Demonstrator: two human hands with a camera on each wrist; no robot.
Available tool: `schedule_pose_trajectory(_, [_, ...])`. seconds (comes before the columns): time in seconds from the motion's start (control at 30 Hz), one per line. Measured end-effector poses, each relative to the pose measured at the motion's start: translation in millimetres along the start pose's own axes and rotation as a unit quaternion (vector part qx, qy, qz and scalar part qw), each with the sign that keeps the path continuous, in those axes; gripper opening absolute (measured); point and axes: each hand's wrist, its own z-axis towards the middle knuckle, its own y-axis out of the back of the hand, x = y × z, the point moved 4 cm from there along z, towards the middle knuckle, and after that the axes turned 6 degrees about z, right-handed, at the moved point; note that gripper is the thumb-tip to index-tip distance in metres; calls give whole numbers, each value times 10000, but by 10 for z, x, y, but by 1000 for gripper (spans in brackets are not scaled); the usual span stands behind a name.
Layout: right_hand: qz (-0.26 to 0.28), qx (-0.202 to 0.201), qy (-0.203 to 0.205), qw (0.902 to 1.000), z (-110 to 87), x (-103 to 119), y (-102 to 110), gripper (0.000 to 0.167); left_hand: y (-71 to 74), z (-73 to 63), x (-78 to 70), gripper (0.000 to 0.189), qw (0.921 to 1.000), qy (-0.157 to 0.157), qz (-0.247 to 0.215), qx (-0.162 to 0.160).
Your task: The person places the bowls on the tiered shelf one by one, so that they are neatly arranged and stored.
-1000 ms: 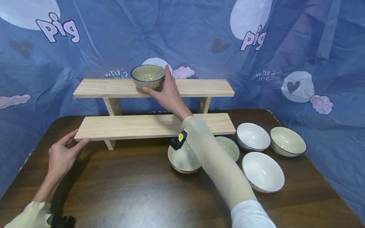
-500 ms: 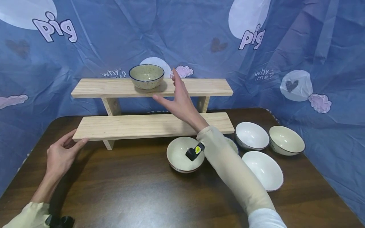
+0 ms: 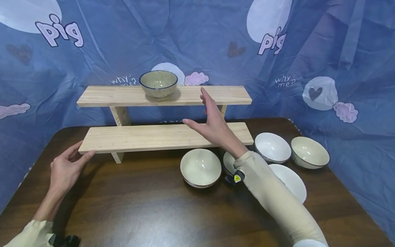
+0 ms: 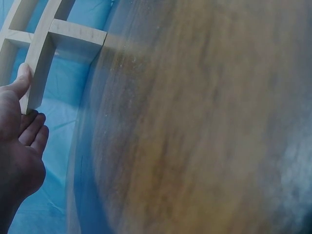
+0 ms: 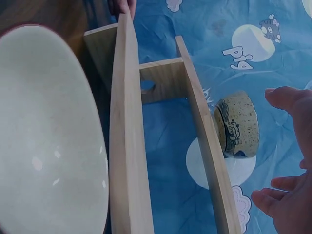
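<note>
A speckled green bowl (image 3: 158, 84) with a blue rim stands upright on the top board of a two-tier wooden shelf (image 3: 132, 137). My left hand (image 3: 65, 169) holds the left end of the lower board. In the left wrist view, the thumb (image 4: 22, 80) lies on one side of that board, with curled fingers at its end. My right hand (image 3: 216, 125), holding nothing, hovers before the right half of the shelf, thumb and fingers spread apart. In the right wrist view, the speckled bowl (image 5: 239, 124) is clear of that hand's fingertips.
Stacked cream bowls (image 3: 200, 168) stand just before the shelf. Another bowl (image 3: 229, 162) is partly behind my right wrist. To the right are two white bowls (image 3: 273, 147) and a pale green bowl (image 3: 310, 152). A blue printed cloth (image 3: 191, 37) hangs behind the table (image 3: 139, 206).
My right hand has let go of the speckled bowl and drawn back to the right and down. The bowl stays on the top board. My left hand keeps its hold on the shelf.
</note>
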Motion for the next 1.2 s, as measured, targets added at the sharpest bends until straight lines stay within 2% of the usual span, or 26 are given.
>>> schedule_pose_trajectory(0.13, [-24,-16,69,10000,-135,-15,92,101,3,-1,7,67,9999,-64,-65,-45])
schedule_pose_trajectory(0.5, [-309,-49,-72,9995,-590,-164,415,101,11,-9,10,65,9997,-173,-165,-97])
schedule_pose_trajectory(0.8, [-457,-116,-430,9980,-866,-238,633,102,17,-14,6,66,9998,-157,-103,-67])
schedule_pose_trajectory(1.2, [-773,-383,-583,9946,-1242,-333,894,103,6,-6,17,66,9997,-177,-185,-63])
